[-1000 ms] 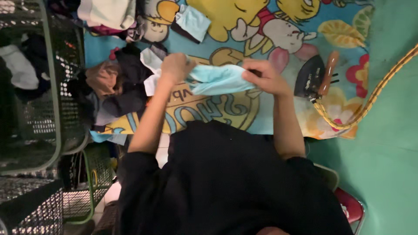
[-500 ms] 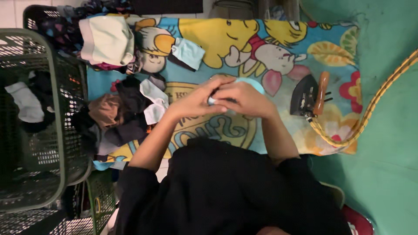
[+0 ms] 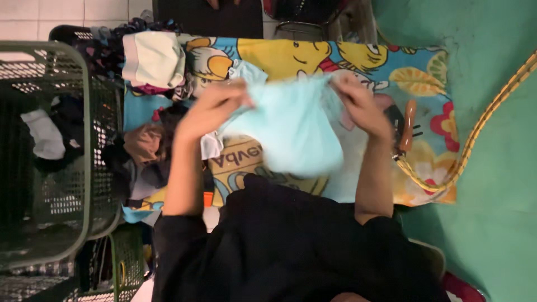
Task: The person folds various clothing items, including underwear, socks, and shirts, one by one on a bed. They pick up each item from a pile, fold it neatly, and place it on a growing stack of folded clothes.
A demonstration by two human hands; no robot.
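Both grips, left hand (image 3: 215, 106) and right hand (image 3: 358, 103), now clamp the pale-blue cloth (image 3: 291, 131) spread open, no longer bunched.

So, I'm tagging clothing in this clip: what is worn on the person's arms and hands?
Both forearms are bare. The left hand and right hand wear no gloves. Black sleeves end near the elbows; no rings or watch visible.
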